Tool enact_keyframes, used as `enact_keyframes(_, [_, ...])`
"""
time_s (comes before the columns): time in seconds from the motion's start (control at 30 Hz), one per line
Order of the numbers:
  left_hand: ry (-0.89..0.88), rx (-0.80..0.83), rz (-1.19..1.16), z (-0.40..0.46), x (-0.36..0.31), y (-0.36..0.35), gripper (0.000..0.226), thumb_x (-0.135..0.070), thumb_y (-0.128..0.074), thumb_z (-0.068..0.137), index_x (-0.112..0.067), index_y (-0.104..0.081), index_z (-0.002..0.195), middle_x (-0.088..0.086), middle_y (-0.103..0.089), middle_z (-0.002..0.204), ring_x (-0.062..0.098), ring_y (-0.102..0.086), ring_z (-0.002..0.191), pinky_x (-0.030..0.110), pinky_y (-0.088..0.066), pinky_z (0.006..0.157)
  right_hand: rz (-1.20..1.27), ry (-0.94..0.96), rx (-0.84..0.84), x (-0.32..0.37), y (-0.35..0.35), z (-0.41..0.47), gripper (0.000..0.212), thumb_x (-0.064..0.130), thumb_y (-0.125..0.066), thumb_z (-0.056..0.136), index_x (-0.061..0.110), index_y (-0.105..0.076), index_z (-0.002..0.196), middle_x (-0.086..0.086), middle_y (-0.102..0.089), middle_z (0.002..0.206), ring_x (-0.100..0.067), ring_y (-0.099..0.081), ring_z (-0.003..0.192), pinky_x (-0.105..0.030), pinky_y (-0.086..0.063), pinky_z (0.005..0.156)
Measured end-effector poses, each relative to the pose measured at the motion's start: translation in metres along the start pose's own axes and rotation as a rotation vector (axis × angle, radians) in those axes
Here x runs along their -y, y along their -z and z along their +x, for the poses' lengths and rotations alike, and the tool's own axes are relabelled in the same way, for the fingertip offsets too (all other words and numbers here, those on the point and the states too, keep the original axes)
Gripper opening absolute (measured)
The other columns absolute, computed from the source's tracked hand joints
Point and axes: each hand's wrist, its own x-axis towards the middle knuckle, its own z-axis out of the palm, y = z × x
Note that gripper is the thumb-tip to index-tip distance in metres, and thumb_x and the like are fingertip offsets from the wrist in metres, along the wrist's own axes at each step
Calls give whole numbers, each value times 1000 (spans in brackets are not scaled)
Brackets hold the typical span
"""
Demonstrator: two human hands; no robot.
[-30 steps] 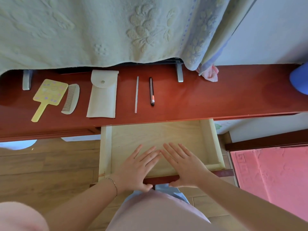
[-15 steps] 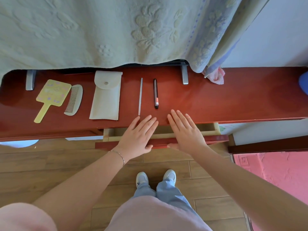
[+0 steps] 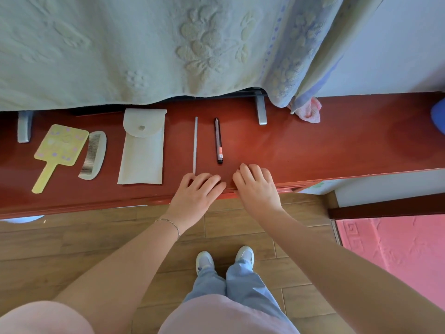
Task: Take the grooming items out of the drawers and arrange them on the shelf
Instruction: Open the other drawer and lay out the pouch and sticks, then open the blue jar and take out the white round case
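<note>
Both hands empty, fingers curled, on front edge of red shelf (image 3: 313, 145): left hand (image 3: 196, 194) & right hand (image 3: 256, 186) side by side. Just beyond left hand: thin file (image 3: 195, 144), pen (image 3: 218, 141). Further left: white pouch (image 3: 142, 147), comb (image 3: 92, 155), yellow mirror (image 3: 57, 150).

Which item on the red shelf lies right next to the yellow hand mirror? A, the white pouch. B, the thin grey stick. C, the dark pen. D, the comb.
D: the comb lies directly beside the yellow hand mirror, between it and the white pouch; the thin grey stick and dark pen lie farther along.
</note>
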Motion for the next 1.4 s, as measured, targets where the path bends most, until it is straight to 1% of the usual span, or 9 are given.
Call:
enact_keyframes(0.23, [-2, -65, -5, 1, -2, -3, 40, 1, -49, 83, -14, -54, 119, 6, -56, 116, 24, -52, 102, 40, -44, 80, -6, -7, 14, 3, 0, 2, 19, 11, -67, 71, 16, -57, 86, -3, -64, 94, -24, -60, 80, -34, -49, 68])
enact_keyframes(0.4, [42, -44, -144, 11, -9, 21, 33, -18, -60, 82, -12, -63, 114, 4, -63, 112, 21, -56, 107, 37, -46, 89, 96, 18, 70, -16, 24, -14, 54, 41, -63, 76, 14, -58, 123, -7, -64, 119, -25, -62, 106, -38, -51, 86])
enact_keyframes(0.53, [-42, -101, -256, 40, -26, 48, 32, -22, -48, 89, -12, -63, 115, 2, -63, 115, 19, -54, 117, 38, -40, 100, 161, -238, 82, -49, 52, -58, 56, 39, -39, 87, 7, -53, 131, -10, -60, 129, -25, -56, 120, -40, -44, 101])
enact_keyframes(0.67, [-172, -146, -280, 95, -51, 68, 32, -23, -45, 89, -12, -65, 111, 2, -64, 113, 18, -54, 116, 37, -36, 104, 122, -509, 108, -93, 76, -101, 53, 33, -52, 84, 4, -53, 129, -12, -57, 131, -27, -54, 122, -41, -42, 103])
enact_keyframes(0.8, [-296, -170, -310, 153, -91, 82, 33, -23, -43, 88, -11, -65, 110, 1, -65, 112, 18, -55, 114, 38, -38, 102, 117, -733, 77, -128, 103, -145, 54, 37, -43, 85, 3, -55, 125, -11, -60, 124, -27, -56, 117, -42, -45, 102])
enact_keyframes(0.93, [-382, -153, -349, 197, -141, 90, 36, -25, -41, 90, -11, -65, 112, 2, -66, 112, 20, -59, 111, 37, -45, 96, 80, -952, 6, -159, 120, -200, 50, 29, -76, 72, 6, -62, 114, -8, -65, 114, -27, -61, 110, -39, -44, 98])
enact_keyframes(1.0, [-414, -136, -376, 213, -166, 90, 37, -26, -40, 90, -11, -65, 113, 2, -66, 113, 19, -59, 110, 35, -45, 96, 86, -1031, 9, -174, 121, -230, 52, 29, -77, 72, 5, -61, 116, -9, -64, 116, -28, -60, 112, -41, -43, 99])
enact_keyframes(1.23, [-436, -103, -391, 250, -240, 89, 39, -29, -37, 92, -11, -64, 113, 0, -66, 113, 15, -59, 109, 25, -40, 96, 192, -1195, 38, -219, 116, -297, 55, 38, -58, 89, 9, -49, 135, -6, -54, 135, -25, -47, 128, -38, -39, 105])
enact_keyframes(1.4, [-410, -114, -388, 284, -264, 86, 39, -28, -37, 91, -11, -65, 112, 1, -67, 111, 16, -60, 106, 26, -42, 94, 221, -1120, 61, -261, 110, -297, 59, 48, -31, 93, 15, -40, 142, -3, -43, 145, -21, -35, 138, -29, -16, 112])
